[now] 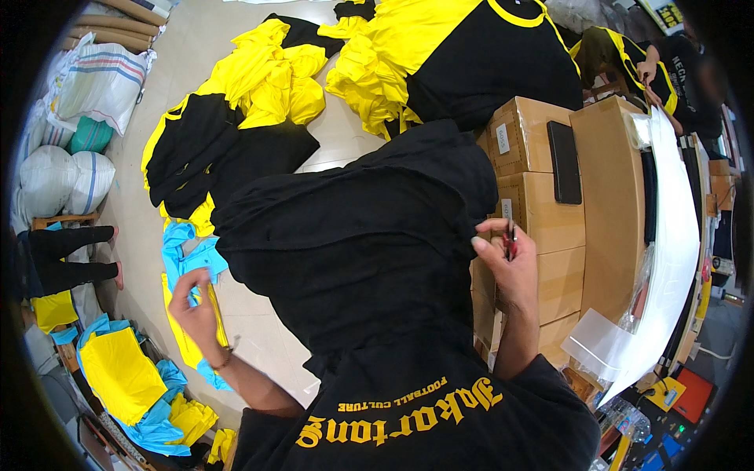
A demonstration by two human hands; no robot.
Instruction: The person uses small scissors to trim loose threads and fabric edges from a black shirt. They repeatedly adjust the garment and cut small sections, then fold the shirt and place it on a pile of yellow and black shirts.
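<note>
Small red-handled snips (510, 240) sit in the curled fingers of my right hand (511, 274), beside the right edge of the black cloth on my lap. My left hand (194, 312) is raised off to the left, fingers loosely bent and apart, with nothing visible in it. Black cloth (359, 235) spreads across my lap between both hands. In front of me on the floor lies a black and yellow garment (194, 147), partly bunched. A larger black shirt with a yellow collar (495, 65) is heaped to its right.
Stacked cardboard boxes (548, 235) stand at my right, with a black phone (564, 162) on top. A white sheet (671, 247) lies beyond them. Blue and yellow cloth (121, 377) is piled at left. White sacks (100, 82) line the left side. Another person (677, 76) handles a garment at upper right.
</note>
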